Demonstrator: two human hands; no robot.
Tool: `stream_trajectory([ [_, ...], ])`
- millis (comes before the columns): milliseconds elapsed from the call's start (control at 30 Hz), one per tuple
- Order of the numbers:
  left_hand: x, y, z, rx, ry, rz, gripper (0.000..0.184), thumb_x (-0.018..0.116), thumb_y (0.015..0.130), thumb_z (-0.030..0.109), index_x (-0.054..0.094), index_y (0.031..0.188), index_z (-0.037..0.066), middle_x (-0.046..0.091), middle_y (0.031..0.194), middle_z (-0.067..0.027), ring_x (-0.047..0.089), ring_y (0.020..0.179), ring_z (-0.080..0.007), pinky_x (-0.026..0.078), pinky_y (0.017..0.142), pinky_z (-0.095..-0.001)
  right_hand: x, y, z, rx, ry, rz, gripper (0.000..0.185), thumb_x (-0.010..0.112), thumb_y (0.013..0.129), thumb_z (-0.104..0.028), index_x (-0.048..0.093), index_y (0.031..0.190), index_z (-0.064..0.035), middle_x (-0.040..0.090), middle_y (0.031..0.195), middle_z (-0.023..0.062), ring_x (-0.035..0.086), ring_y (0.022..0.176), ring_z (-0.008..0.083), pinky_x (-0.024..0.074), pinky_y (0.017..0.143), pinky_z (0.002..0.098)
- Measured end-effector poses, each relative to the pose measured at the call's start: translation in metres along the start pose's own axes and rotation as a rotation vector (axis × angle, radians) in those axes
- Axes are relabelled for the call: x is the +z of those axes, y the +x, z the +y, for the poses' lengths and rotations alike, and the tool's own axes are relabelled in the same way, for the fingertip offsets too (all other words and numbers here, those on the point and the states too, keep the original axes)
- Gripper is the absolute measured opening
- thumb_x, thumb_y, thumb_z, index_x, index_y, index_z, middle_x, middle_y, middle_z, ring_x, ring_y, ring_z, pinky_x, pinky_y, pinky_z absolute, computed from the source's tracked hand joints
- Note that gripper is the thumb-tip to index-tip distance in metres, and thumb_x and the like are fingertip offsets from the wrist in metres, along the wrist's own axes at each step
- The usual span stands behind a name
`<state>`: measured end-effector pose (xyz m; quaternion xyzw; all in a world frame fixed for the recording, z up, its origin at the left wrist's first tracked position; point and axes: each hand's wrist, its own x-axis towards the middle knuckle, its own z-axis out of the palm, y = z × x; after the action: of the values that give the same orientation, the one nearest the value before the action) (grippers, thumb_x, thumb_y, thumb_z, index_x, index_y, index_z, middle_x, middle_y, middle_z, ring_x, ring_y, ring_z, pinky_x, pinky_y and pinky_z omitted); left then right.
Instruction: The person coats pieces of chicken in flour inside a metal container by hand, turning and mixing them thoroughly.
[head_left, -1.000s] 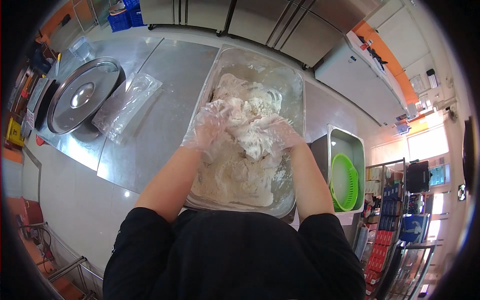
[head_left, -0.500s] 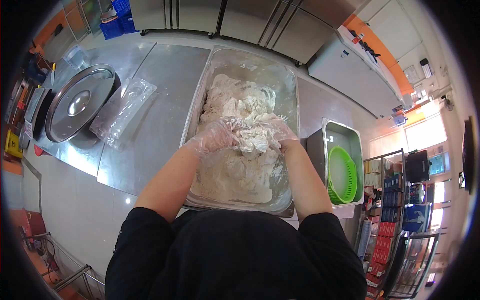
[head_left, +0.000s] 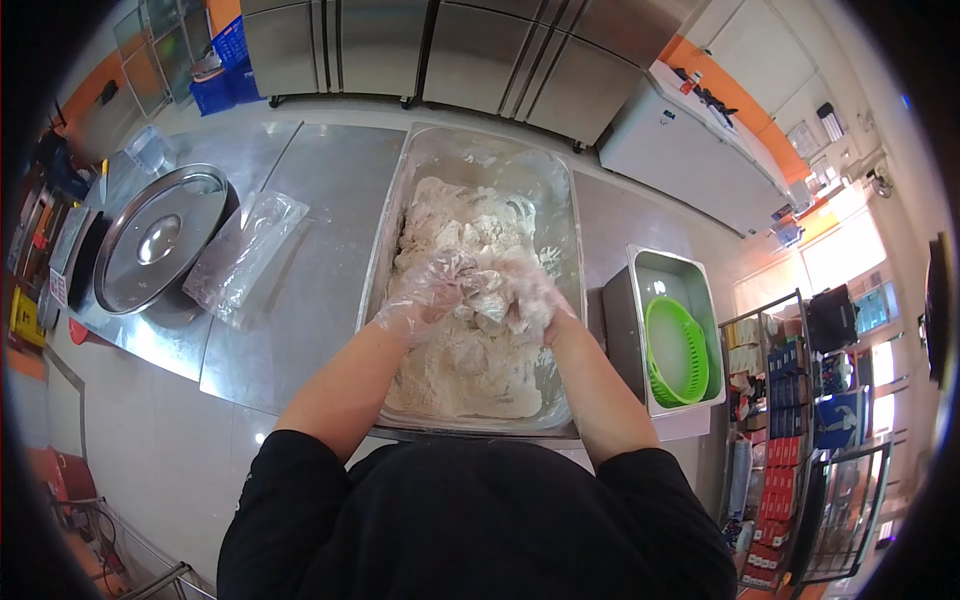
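Note:
A long metal tray point(head_left: 570, 215) stands before me, holding a bed of pale flour point(head_left: 460, 385) and lumpy, flour-covered pieces point(head_left: 465, 215). Both my hands wear thin see-through plastic gloves dusted with flour. Over the middle of the tray, my left hand point(head_left: 435, 287) has its fingers curled around the left side of a flour-coated lump point(head_left: 488, 303). From the other side my right hand point(head_left: 535, 297) grips the same lump, slightly smeared by motion. What lies under the coating cannot be made out.
Left on the steel table point(head_left: 335, 180) are a plastic bag point(head_left: 245, 260) and a round steel lid point(head_left: 160, 240) on a pot. At right, a deep metal container point(head_left: 635, 262) holds a green basket point(head_left: 652, 345). Steel cabinets point(head_left: 380, 60) and a white chest freezer point(head_left: 680, 150) stand beyond.
My view has shifted, so the tray sits lower and slightly left in the picture. Both hands stay together on the coated lump, the right hand turning slightly over it.

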<state>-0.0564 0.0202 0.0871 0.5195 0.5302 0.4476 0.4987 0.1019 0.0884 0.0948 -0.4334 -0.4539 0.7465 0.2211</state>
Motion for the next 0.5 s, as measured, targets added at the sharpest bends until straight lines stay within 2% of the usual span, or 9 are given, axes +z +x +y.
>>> stream_trajectory([
  [67,0.001,0.008,-0.013,0.116,0.444,-0.021,0.031,0.043,0.087,0.023,0.048,0.107,0.0,0.055,0.098,-0.0107,0.052,0.093,-0.0211,0.041,0.082,-0.0277,0.004,-0.001,0.013,-0.021,-0.236,0.005,0.036,0.041,0.084,-0.04,0.049,0.107,-0.013,0.054,0.092,0.0,0.051,0.074,0.0102,0.0426,0.054,0.0252],
  [100,0.004,0.017,-0.04,0.198,0.268,0.044,0.031,0.043,0.087,0.024,0.05,0.104,0.0,0.056,0.097,-0.0117,0.052,0.091,-0.0216,0.041,0.081,-0.028,0.004,-0.009,0.009,0.047,-0.142,-0.028,0.029,0.046,0.082,-0.035,0.052,0.1,-0.0131,0.051,0.081,-0.0025,0.048,0.066,0.0068,0.0382,0.047,0.022],
  [133,0.007,0.031,-0.079,0.277,0.091,0.11,0.031,0.043,0.087,0.026,0.051,0.102,0.0,0.056,0.097,-0.0127,0.053,0.09,-0.022,0.041,0.08,-0.0283,0.008,-0.018,0.001,0.041,-0.171,0.0,0.028,0.047,0.082,-0.034,0.052,0.1,-0.0126,0.051,0.082,-0.0021,0.048,0.068,0.0071,0.0389,0.047,0.0216],
  [200,0.011,0.029,-0.081,0.253,0.081,0.253,0.034,0.044,0.086,0.029,0.052,0.1,0.0,0.056,0.096,-0.0145,0.054,0.088,-0.0236,0.041,0.078,-0.0289,0.015,-0.029,-0.01,0.027,-0.227,0.052,0.027,0.05,0.081,-0.03,0.052,0.101,-0.0117,0.052,0.084,-0.0012,0.05,0.07,0.0076,0.0403,0.046,0.0209],
  [267,0.015,0.01,-0.029,0.054,0.417,0.408,0.038,0.044,0.085,0.032,0.052,0.1,-0.002,0.056,0.098,-0.0161,0.054,0.087,-0.0259,0.041,0.078,-0.0296,-0.023,0.015,0.021,-0.346,-0.566,-0.089,0.026,0.051,0.081,-0.027,0.053,0.102,-0.0105,0.053,0.086,-0.0003,0.052,0.075,0.0094,0.0438,0.055,0.0232],
  [333,0.001,0.025,-0.056,0.166,0.685,0.357,0.041,0.046,0.084,0.036,0.052,0.1,-0.002,0.056,0.096,-0.0171,0.054,0.088,-0.0278,0.041,0.077,-0.0311,-0.028,0.018,0.023,-0.513,-0.75,-0.139,0.025,0.054,0.079,-0.02,0.053,0.101,-0.0075,0.055,0.089,0.0015,0.053,0.079,0.0116,0.0451,0.063,0.0248],
  [400,-0.008,0.024,-0.049,0.148,0.721,0.248,0.043,0.046,0.083,0.039,0.054,0.098,0.0,0.058,0.092,-0.0166,0.055,0.086,-0.0279,0.042,0.075,-0.032,0.001,-0.022,-0.007,-0.471,-0.777,-0.105,0.025,0.057,0.075,-0.012,0.055,0.099,-0.0028,0.057,0.092,0.0042,0.054,0.082,0.0141,0.044,0.071,0.0258],
  [467,-0.013,0.0,-0.001,0.001,0.519,0.087,0.043,0.046,0.082,0.041,0.057,0.095,0.002,0.06,0.087,-0.0144,0.056,0.083,-0.0261,0.043,0.072,-0.0321,-0.01,-0.011,0.005,-0.434,-0.698,-0.133,0.026,0.059,0.073,-0.009,0.056,0.098,-0.003,0.058,0.09,0.0053,0.054,0.081,0.0132,0.0438,0.071,0.0256],
  [500,-0.015,0.003,-0.007,0.255,0.884,0.105,0.042,0.046,0.082,0.042,0.058,0.094,0.004,0.06,0.084,-0.0134,0.057,0.08,-0.0249,0.043,0.07,-0.0319,-0.015,-0.007,0.01,-0.407,-0.661,-0.154,0.027,0.06,0.072,-0.008,0.057,0.097,-0.0031,0.058,0.09,0.0059,0.053,0.08,0.0127,0.0437,0.071,0.0256],
])
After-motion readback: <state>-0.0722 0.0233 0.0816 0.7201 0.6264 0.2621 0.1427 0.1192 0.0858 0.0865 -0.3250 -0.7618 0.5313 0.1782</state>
